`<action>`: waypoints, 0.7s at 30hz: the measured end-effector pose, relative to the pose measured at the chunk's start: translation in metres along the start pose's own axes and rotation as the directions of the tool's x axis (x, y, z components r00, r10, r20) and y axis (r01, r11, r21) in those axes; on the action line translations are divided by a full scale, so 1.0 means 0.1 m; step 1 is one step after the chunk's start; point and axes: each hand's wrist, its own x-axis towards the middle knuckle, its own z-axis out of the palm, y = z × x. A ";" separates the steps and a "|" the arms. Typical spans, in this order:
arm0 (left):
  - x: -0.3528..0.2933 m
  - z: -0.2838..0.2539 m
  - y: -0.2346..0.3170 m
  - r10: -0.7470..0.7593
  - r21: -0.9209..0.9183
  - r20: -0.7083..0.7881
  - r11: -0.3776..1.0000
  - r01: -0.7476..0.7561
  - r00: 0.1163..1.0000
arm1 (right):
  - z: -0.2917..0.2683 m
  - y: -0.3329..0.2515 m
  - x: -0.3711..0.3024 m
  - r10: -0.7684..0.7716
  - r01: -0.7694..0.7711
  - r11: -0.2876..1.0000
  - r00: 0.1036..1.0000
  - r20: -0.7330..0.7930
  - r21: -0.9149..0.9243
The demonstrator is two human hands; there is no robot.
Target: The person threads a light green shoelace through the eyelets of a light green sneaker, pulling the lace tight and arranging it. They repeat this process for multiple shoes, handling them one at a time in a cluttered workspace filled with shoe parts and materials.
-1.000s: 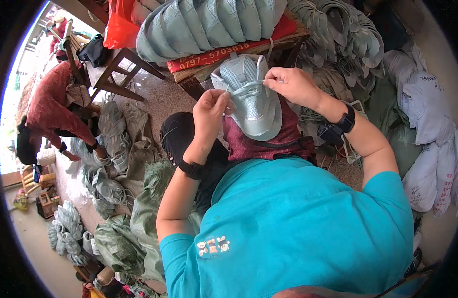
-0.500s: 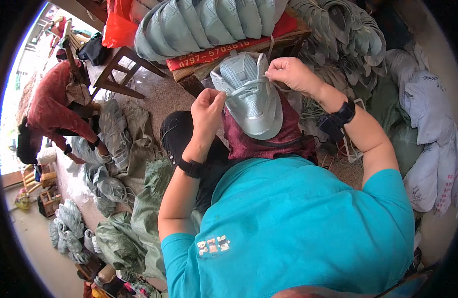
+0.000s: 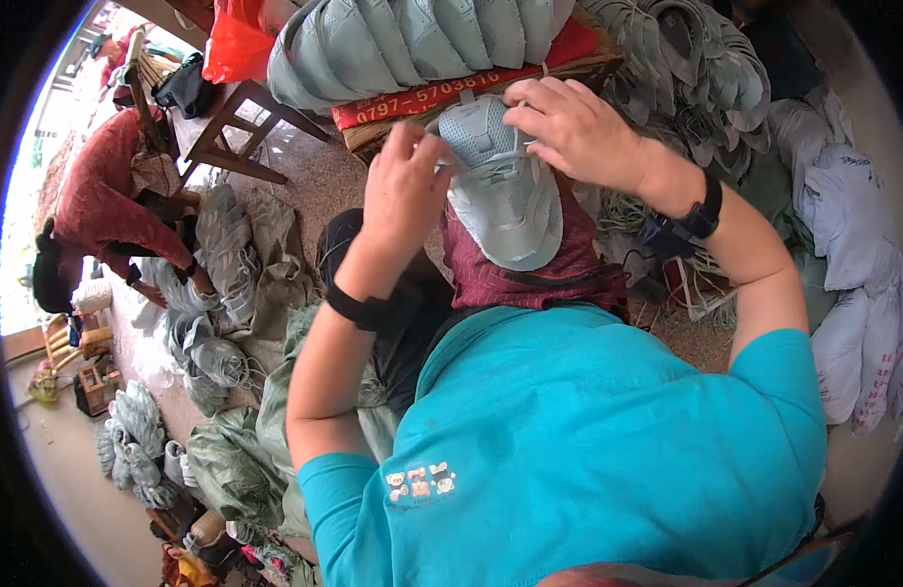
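Note:
A pale grey-green shoe upper [image 3: 515,220] rests on my lap, toe toward me, with its perforated tongue [image 3: 471,129] showing. A pale shoelace [image 3: 495,168] crosses its throat. My left hand [image 3: 404,191] is at the upper's left edge, fingers curled and slightly blurred; what they pinch is hidden. My right hand [image 3: 578,132] bends over the right eyelet edge, thumb and fingers closed on the upper there. Its fingers cover part of that edge and the lace.
A row of nested shoe uppers [image 3: 422,44] lies on a red-covered wooden bench [image 3: 373,137] ahead. More uppers [image 3: 681,68] hang at right, near white sacks [image 3: 843,215]. Another person [image 3: 114,196] bends over bundled uppers at left, beside a wooden stool [image 3: 231,147] and green sacks [image 3: 231,465].
My right hand has moved left and up, over the upper's right eyelet edge. My left hand has risen and shifted slightly left. The person at left has moved slightly.

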 end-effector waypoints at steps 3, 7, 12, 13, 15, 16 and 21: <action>0.14 -0.12 -0.14 0.162 -0.062 0.156 0.986 -0.154 0.974 | 0.01 0.20 0.11 -0.115 0.108 0.992 0.986 0.120 0.067; 0.17 -0.16 -0.32 0.171 -0.160 0.280 0.979 -0.130 0.944 | -0.01 0.40 0.25 -0.039 -0.067 0.972 0.898 0.439 0.224; 0.08 0.11 -0.30 -0.033 -0.259 0.161 0.963 0.074 0.986 | 0.07 0.44 0.19 0.057 -0.318 0.807 0.881 0.469 0.497; 0.06 0.20 -0.25 -0.093 -0.292 0.084 0.950 0.114 0.992 | 0.13 0.43 0.15 0.109 -0.352 0.773 0.893 0.437 0.527; -0.01 0.32 -0.20 -0.220 -0.365 -0.001 0.908 0.205 0.975 | 0.28 0.38 0.09 0.236 -0.418 0.717 0.898 0.371 0.558; -0.02 0.35 -0.14 -0.270 -0.407 -0.034 0.883 0.234 0.962 | 0.36 0.31 0.06 0.313 -0.455 0.694 0.889 0.334 0.558; 0.05 0.08 0.23 -0.383 -0.743 0.001 0.618 0.257 0.924 | 0.46 0.04 0.14 0.497 -0.492 0.451 0.832 0.249 0.744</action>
